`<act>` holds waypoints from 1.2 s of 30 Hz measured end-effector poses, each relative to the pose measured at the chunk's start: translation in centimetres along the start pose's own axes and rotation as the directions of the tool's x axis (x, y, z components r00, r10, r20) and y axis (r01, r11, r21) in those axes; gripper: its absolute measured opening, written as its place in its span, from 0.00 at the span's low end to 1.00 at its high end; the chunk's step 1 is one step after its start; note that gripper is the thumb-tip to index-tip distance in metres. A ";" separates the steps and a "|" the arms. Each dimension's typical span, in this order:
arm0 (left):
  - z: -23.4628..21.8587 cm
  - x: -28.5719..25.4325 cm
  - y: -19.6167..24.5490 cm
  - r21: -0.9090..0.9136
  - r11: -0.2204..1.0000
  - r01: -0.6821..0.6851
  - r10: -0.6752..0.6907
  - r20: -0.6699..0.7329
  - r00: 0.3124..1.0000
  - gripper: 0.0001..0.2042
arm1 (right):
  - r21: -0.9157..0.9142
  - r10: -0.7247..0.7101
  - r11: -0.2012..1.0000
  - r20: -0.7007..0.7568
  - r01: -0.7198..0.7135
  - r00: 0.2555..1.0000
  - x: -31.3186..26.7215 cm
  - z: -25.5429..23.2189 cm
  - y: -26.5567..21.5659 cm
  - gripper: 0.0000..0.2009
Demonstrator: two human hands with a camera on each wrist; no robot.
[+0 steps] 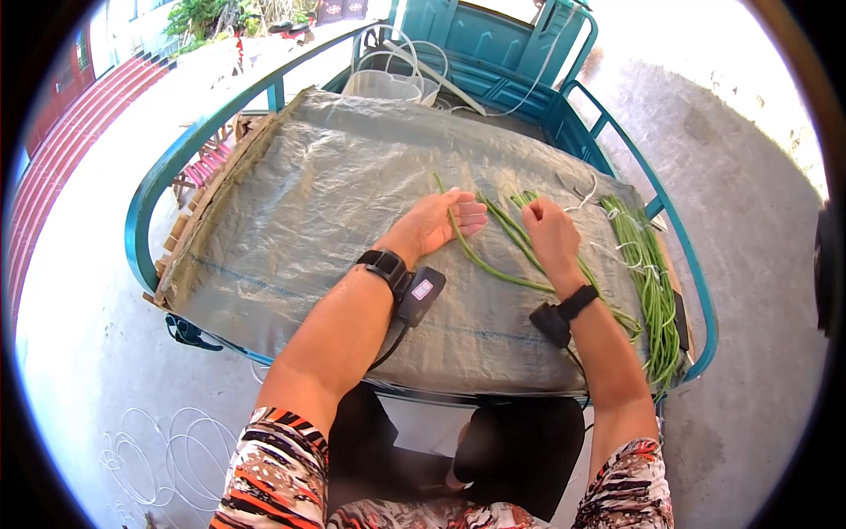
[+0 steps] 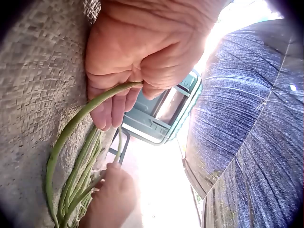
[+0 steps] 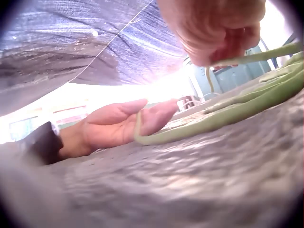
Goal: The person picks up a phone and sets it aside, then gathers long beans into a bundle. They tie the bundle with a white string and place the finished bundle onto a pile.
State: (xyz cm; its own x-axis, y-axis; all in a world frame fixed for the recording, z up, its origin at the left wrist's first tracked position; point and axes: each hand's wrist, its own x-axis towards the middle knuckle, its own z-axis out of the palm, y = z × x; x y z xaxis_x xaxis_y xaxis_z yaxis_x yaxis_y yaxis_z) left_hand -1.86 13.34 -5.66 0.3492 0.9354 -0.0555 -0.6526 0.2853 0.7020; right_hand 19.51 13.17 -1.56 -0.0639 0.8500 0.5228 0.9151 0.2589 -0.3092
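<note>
Cart (image 1: 148, 198): a teal cart bed with raised rails; it serves as a work table at standing height.
Sheet (image 1: 308, 220): a grey woven sheet covers the whole bed, so the beans lie on a clean, flat surface.
Pile (image 1: 652, 282): many long beans lie together at the right edge, with white ties (image 1: 630, 251) on them, apart from the working place.
Beans (image 1: 502, 256): a few loose long beans lie on the sheet between the two hands, near the middle right.
Left hand (image 1: 436, 220): it lies flat on the sheet with straight fingers, and one bean passes under the fingers (image 2: 111, 107); I judge it presses the bean so that it stays in place.
Right hand (image 1: 551, 234): its fingers are curled around the ends of several beans, probably to gather them in one bunch.
</note>
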 end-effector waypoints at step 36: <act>0.3 -0.2 -0.1 -0.057 0.998 0.001 -0.006 -0.091 0.996 0.14 | -0.142 -0.116 0.982 0.046 0.122 0.992 -2.0 2.0 1.6 0.11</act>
State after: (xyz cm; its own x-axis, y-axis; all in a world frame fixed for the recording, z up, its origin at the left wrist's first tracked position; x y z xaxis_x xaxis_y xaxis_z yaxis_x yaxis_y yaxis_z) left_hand -1.65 13.07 -5.49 0.2908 0.9488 -0.1237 -0.6895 0.2974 0.6605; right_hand 20.29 12.78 -4.70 -0.1879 0.8343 0.5183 0.9476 0.2928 -0.1277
